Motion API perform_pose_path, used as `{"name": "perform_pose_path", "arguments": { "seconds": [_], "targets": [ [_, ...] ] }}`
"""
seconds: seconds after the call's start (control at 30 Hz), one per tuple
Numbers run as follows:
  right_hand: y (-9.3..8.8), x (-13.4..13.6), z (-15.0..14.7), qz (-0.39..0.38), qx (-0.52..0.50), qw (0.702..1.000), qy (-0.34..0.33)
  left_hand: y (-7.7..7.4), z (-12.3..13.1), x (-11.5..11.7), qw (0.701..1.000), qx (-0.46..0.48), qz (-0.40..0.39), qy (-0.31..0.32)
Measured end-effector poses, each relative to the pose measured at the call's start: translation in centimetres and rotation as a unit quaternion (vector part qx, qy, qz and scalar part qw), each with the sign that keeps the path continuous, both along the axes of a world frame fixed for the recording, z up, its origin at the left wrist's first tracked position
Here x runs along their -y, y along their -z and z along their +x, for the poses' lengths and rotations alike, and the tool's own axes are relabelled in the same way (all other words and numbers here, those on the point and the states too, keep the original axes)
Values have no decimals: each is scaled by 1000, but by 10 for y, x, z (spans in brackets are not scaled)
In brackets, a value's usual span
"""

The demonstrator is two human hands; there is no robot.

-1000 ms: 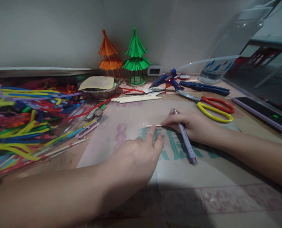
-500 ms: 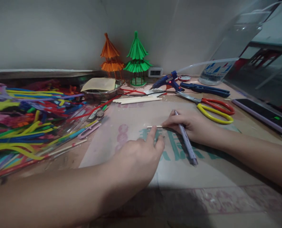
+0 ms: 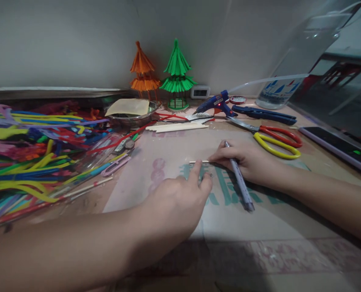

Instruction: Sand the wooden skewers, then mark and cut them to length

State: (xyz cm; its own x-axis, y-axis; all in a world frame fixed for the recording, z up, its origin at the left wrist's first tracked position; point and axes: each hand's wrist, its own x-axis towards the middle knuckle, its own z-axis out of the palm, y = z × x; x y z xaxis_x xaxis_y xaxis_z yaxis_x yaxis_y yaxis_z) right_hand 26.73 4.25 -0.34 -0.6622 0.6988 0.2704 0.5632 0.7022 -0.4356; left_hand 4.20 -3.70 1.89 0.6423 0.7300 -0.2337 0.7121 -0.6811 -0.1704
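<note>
A short pale stick (image 3: 194, 162) lies on the printed plastic sheet (image 3: 131, 178). The index fingertip of my left hand (image 3: 180, 202) presses on it, the thumb a little apart. My right hand (image 3: 241, 160) touches the stick's right end with its fingertips and holds a lilac pen (image 3: 241, 182), slanting down to the right. Several longer pale sticks (image 3: 180, 127) lie beyond my hands. Scissors with red and yellow handles (image 3: 277, 140) are next to my right hand.
Colourful pipe cleaners (image 3: 25, 154) pile up on the left. Behind stand orange (image 3: 142, 67) and green (image 3: 177, 67) tower models, a blue glue gun (image 3: 213, 103) and dark blue pliers (image 3: 263, 114). A phone (image 3: 338, 150) lies right, below a large bottle (image 3: 280, 89).
The whole view has shifted very slightly. My hands, the pen and the short stick keep the same positions relative to one another.
</note>
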Motion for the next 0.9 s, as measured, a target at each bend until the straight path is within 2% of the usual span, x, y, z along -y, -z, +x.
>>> {"name": "perform_pose_path", "arguments": {
  "seconds": [0.57,0.8,0.9],
  "targets": [
    [-6,2,-1,-22,18,1000,0,1,-5,-2,1000,21,1,-6],
    [-10,10,6,-68,-159,983,65,2,-4,-2,1000,3,12,-17],
    [-13,14,3,-58,-164,982,80,6,-5,-1,1000,-2,23,-16]
  ]
}}
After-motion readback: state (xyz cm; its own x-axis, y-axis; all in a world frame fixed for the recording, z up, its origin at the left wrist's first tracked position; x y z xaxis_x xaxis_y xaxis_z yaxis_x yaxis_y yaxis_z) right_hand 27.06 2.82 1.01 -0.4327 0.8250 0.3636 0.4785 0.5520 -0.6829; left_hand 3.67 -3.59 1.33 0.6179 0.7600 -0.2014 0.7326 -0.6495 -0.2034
